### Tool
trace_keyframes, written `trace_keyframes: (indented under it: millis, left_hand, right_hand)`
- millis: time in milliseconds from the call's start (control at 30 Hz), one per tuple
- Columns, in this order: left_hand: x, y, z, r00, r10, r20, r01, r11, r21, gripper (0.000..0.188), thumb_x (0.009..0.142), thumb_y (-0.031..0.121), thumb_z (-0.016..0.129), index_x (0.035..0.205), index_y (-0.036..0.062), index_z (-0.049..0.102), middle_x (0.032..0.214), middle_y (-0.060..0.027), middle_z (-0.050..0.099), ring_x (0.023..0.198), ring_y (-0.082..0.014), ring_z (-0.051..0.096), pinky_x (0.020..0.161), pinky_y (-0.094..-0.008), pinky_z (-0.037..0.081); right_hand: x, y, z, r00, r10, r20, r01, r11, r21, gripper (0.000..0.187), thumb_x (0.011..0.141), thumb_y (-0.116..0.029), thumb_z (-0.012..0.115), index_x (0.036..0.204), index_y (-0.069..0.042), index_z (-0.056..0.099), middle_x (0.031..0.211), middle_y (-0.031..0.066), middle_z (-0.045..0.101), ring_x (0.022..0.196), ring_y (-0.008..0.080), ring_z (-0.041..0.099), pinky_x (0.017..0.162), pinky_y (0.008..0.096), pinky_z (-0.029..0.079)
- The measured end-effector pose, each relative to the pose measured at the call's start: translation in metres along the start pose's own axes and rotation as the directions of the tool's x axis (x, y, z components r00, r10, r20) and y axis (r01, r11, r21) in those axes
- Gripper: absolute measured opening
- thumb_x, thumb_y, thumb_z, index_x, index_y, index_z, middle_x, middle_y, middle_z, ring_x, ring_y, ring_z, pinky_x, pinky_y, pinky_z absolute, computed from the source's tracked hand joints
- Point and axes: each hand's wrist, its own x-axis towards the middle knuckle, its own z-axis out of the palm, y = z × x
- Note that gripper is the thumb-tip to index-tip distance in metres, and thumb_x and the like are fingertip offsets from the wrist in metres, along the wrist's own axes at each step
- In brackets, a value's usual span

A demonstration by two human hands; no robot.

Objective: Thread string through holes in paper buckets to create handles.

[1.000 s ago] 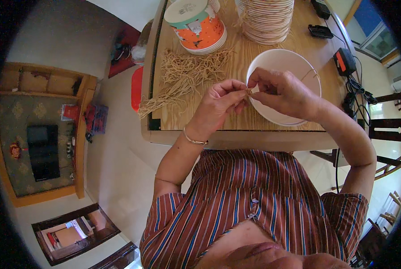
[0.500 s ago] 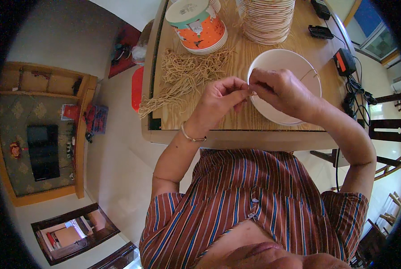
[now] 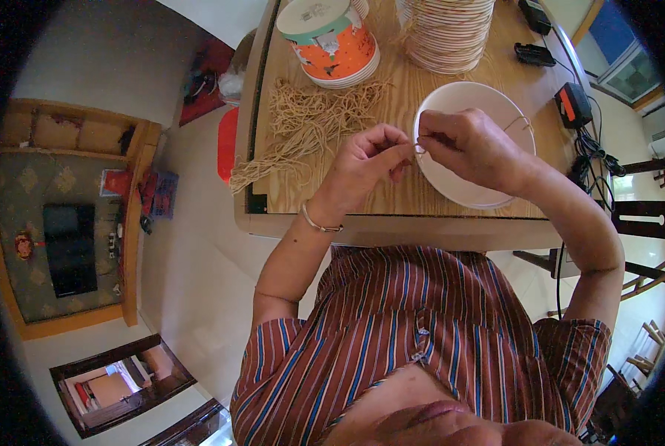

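Observation:
An open white paper bucket [image 3: 460,195] sits near the table's front edge. A beige cord [image 3: 517,123] passes through its wall at the right rim. At the left rim, my left hand [image 3: 371,161] pinches thumb against forefinger. My right hand [image 3: 475,151] reaches across the bucket's mouth, and its closed fingertips meet the left ones. Between them shows a small pale bit of cord [image 3: 419,149], mostly covered by the fingers. A loose heap of beige cords [image 3: 314,119] lies on the table left of the bucket.
Upside-down orange and green printed paper buckets [image 3: 336,56] stand behind the cords. A tall stack of white buckets [image 3: 449,37] rises at the back. Black adapters [image 3: 572,104] and tangled cables [image 3: 596,160] line the table's right edge. A red stool [image 3: 228,145] is beside the table's left side.
My right hand has turned slightly and its fingertips have drawn closer together at the rim. The pale bit of cord between the fingers shows more. My left hand has barely moved.

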Motion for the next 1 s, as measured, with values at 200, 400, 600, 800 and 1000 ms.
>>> trace_keyframes:
  millis: [200,400,600,800,1000]
  left_hand:
    - [-0.003,-0.003,-0.001,1.000,0.005,-0.027,-0.004,0.998,0.055,0.008,0.092,0.011,0.064,0.094,0.0028,0.063,0.079,0.0000,0.061,0.066,-0.0063,0.055,0.061,-0.0210,0.046]
    - [-0.008,-0.011,-0.005,0.998,0.041,-0.037,-0.035,0.990,0.138,0.007,0.091,0.009,0.064,0.093,0.0032,0.062,0.079,0.0002,0.061,0.067,-0.0059,0.056,0.062,-0.0211,0.047]
    - [-0.014,-0.016,0.000,0.988,0.144,-0.054,-0.132,0.975,0.178,0.006,0.092,0.007,0.062,0.097,0.0040,0.059,0.081,0.0008,0.060,0.069,-0.0054,0.055,0.063,-0.0211,0.048]
    - [-0.019,-0.023,0.008,0.953,0.294,-0.074,-0.249,0.899,0.360,0.007,0.092,0.005,0.060,0.098,0.0028,0.057,0.087,0.0011,0.057,0.078,-0.0064,0.054,0.072,-0.0228,0.048]
    - [-0.020,-0.010,0.012,0.929,0.336,-0.155,-0.251,0.879,0.406,0.017,0.088,0.001,0.063,0.104,0.0022,0.060,0.093,-0.0002,0.054,0.088,-0.0083,0.053,0.079,-0.0248,0.045]
  right_hand:
    - [-0.001,0.003,0.001,0.999,0.005,-0.033,0.000,0.988,0.157,0.007,0.090,-0.007,0.058,0.088,0.000,0.058,0.065,0.0071,0.053,0.060,0.0114,0.049,0.058,0.0296,0.044]
    - [-0.002,0.000,0.000,0.994,0.100,-0.032,-0.092,0.975,0.201,0.007,0.092,-0.007,0.057,0.090,-0.001,0.055,0.069,-0.0018,0.045,0.067,0.0035,0.043,0.059,0.0225,0.039]
    - [-0.004,-0.003,0.007,0.995,0.087,-0.045,-0.052,0.863,0.502,0.007,0.095,-0.010,0.055,0.094,-0.003,0.055,0.074,-0.0054,0.045,0.069,0.0026,0.042,0.060,0.0211,0.037]
    - [-0.002,-0.008,0.012,0.998,0.066,-0.014,-0.045,0.797,0.602,0.009,0.096,-0.011,0.054,0.092,-0.003,0.055,0.075,-0.0049,0.046,0.070,0.0025,0.041,0.060,0.0212,0.036]
    - [0.002,0.001,0.012,0.999,0.054,-0.001,-0.049,0.912,0.408,0.011,0.095,-0.010,0.056,0.088,-0.001,0.055,0.073,-0.0054,0.043,0.068,0.0025,0.038,0.057,0.0225,0.034]
